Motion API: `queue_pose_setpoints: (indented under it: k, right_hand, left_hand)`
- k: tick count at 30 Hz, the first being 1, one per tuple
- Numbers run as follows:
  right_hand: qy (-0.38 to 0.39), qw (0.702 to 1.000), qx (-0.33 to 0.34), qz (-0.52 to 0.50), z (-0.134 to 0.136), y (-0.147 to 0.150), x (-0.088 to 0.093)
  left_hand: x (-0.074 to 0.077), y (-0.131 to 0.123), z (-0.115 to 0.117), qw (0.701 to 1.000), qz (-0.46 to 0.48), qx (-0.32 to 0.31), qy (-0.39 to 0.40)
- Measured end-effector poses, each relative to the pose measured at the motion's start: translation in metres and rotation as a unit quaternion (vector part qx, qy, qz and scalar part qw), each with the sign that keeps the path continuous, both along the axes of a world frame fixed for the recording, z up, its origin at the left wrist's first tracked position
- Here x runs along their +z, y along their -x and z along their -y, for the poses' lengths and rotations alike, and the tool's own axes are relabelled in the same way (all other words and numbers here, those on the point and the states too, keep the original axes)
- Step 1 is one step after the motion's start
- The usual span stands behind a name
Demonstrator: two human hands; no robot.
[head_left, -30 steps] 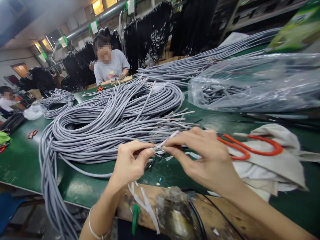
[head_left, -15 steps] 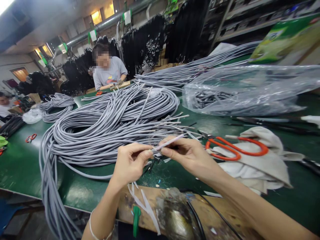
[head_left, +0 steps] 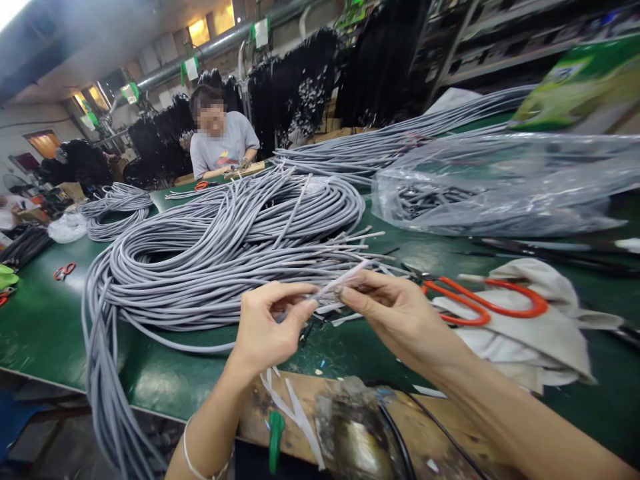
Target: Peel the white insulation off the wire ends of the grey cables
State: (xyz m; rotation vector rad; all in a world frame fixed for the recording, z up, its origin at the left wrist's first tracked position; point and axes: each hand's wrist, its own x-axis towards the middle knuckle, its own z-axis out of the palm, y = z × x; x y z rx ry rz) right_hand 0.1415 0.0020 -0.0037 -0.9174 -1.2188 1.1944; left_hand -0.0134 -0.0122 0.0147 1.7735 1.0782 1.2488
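My left hand (head_left: pixel 273 327) is closed in a pinch on a grey cable, just behind its end. From its fingertips a pale pinkish-white length (head_left: pixel 345 277), the cable's bared end, points up and right. My right hand (head_left: pixel 395 307) is closed beside that pale end, thumb against fingers; a small dark bit shows at its fingertips, too small to name. Just beyond both hands lie the many cut ends of a large bundle of grey cables (head_left: pixel 165 267). Scissors with orange handles (head_left: pixel 465 307) rest on a whitish cloth (head_left: pixel 540 340), right of my right hand.
Below my hands, a wooden board (head_left: pixel 425 427) carries a lumpy, resin-coated device (head_left: pixel 357 427), white strips (head_left: pixel 303 413) and a green clip-like piece (head_left: pixel 275 440). A clear plastic bag (head_left: pixel 500 180) of dark parts lies at right. Across the green table sits a co-worker (head_left: pixel 223 140).
The right fingertips have drawn slightly away from the left ones, to the right and down along the pale end. The left hand keeps its pinch. The whole view has shifted a little.
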Motion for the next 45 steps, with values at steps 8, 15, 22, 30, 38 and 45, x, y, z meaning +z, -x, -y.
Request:
queue_pose_setpoints:
  k: [8,15,22,30,38,45]
  right_hand:
    - [-0.05,0.998,0.001,0.046,0.001,-0.003,0.001]
    - [-0.135,0.972,-0.018,0.189,0.005,-0.01,0.012]
    - [-0.189,0.927,-0.188,0.262,0.008,-0.017,0.02]
    - [-0.069,0.964,-0.016,0.258,0.012,-0.003,0.019]
    - [-0.022,0.99,-0.036,0.133,0.014,0.01,0.007]
    - [-0.01,0.991,-0.054,0.119,0.015,0.01,0.011]
  left_hand:
    - [-0.002,-0.006,0.001,0.995,0.002,0.029,-0.099]
    - [-0.002,-0.005,0.003,0.995,-0.04,0.01,-0.095]
    - [-0.003,-0.003,-0.002,0.998,0.038,-0.046,0.032]
    - [-0.002,-0.005,-0.005,0.977,0.131,-0.069,0.154]
    - [-0.006,-0.006,-0.003,0.987,0.1,-0.04,0.121]
    - [-0.011,-0.008,-0.002,0.994,0.064,-0.021,0.085]
